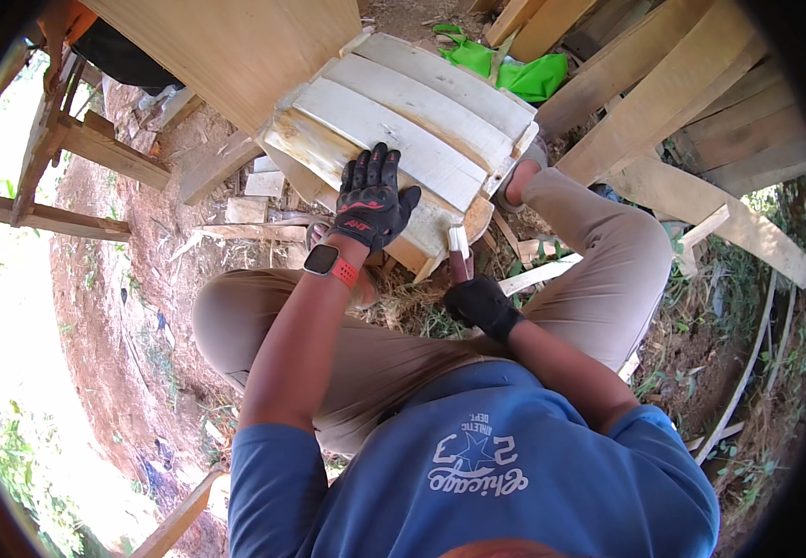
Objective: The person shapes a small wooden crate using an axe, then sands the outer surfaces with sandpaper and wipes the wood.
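A box-like wooden piece (394, 126), faced with several pale planks side by side, rests between my legs. My left hand (370, 200), in a black glove with red marks, lies on its near left edge, palm down with the fingers stretched out. Close to the near right corner, my right hand (479, 305), also gloved in black, is closed around a tool with a reddish-brown handle (461, 267). Its pale upper end (458, 240) points away from me beside the wood; I cannot make out its exact kind. The glove hides the lower part of the handle.
A wide smooth board (236, 46) slants in at upper left. Bright green fabric (533, 78) lies behind the wooden piece. Long timbers (663, 102) lean at upper right, and a wooden frame (96, 153) stands at left. Offcuts (264, 183) litter the dirt.
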`<action>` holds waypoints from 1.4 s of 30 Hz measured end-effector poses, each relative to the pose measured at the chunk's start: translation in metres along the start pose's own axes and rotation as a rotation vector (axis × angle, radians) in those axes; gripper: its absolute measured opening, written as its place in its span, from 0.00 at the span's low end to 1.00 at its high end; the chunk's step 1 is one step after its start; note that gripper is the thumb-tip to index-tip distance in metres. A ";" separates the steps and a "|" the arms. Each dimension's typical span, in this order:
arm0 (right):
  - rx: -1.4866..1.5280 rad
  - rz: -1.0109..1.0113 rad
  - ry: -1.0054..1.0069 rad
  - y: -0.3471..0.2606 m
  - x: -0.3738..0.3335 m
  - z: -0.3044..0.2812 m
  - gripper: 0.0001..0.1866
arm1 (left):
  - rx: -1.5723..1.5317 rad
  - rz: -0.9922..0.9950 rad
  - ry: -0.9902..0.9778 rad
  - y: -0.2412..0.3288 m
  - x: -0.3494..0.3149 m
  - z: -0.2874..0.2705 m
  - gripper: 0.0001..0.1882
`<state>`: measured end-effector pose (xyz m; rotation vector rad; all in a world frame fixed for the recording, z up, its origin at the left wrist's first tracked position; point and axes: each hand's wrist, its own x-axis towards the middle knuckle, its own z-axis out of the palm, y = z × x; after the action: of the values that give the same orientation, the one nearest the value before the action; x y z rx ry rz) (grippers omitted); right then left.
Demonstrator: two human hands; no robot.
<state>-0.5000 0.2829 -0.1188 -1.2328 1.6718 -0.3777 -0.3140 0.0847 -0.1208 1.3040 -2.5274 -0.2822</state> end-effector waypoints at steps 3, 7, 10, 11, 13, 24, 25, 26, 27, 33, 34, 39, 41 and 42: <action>-0.265 -0.197 0.101 -0.022 -0.026 -0.005 0.20 | -0.050 -0.017 -0.088 0.000 0.014 -0.028 0.35; -0.433 -0.217 0.067 -0.038 -0.015 0.001 0.18 | -0.315 -0.314 -0.132 0.002 0.029 -0.075 0.24; -0.583 -0.279 0.210 -0.010 0.007 0.005 0.12 | -0.276 -0.234 -0.066 -0.005 0.022 -0.060 0.25; -0.609 -0.272 0.228 0.004 0.010 0.003 0.11 | -0.266 -0.198 -0.036 -0.006 0.019 -0.055 0.26; -0.631 -0.258 0.176 0.002 0.004 -0.004 0.11 | -0.208 -0.138 0.000 -0.009 0.012 -0.046 0.26; -0.610 -0.489 0.370 -0.016 0.007 -0.007 0.11 | -0.188 -0.060 -0.027 -0.011 0.009 -0.041 0.24; -0.646 -0.467 0.339 -0.005 0.010 -0.007 0.10 | -0.181 -0.060 -0.031 -0.008 0.010 -0.044 0.24; -0.681 -0.445 0.308 0.012 0.018 -0.005 0.10 | -0.174 -0.060 -0.034 -0.005 0.011 -0.046 0.24; -0.715 -0.427 0.272 0.010 0.020 -0.006 0.09 | -0.164 -0.066 -0.036 -0.005 0.010 -0.047 0.24; -0.705 -0.534 0.456 -0.007 0.019 -0.005 0.08 | -0.159 -0.034 -0.028 -0.005 0.015 -0.048 0.24; -0.749 -0.455 0.376 0.008 0.023 -0.003 0.11 | -0.151 -0.024 -0.024 -0.007 0.014 -0.043 0.25; -0.753 -0.431 0.387 0.001 0.017 -0.005 0.12 | -0.114 -0.038 -0.045 -0.007 0.006 -0.040 0.25; -0.729 -0.459 0.376 0.006 0.018 -0.005 0.12 | -0.129 -0.028 -0.046 0.000 0.007 -0.045 0.25; -0.728 -0.479 0.402 0.000 0.019 -0.006 0.11 | -0.114 0.018 0.069 0.004 0.008 -0.049 0.24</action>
<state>-0.5050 0.2647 -0.1262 -2.2359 1.9147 -0.3234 -0.3048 0.0786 -0.0721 1.2265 -2.4263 -0.3649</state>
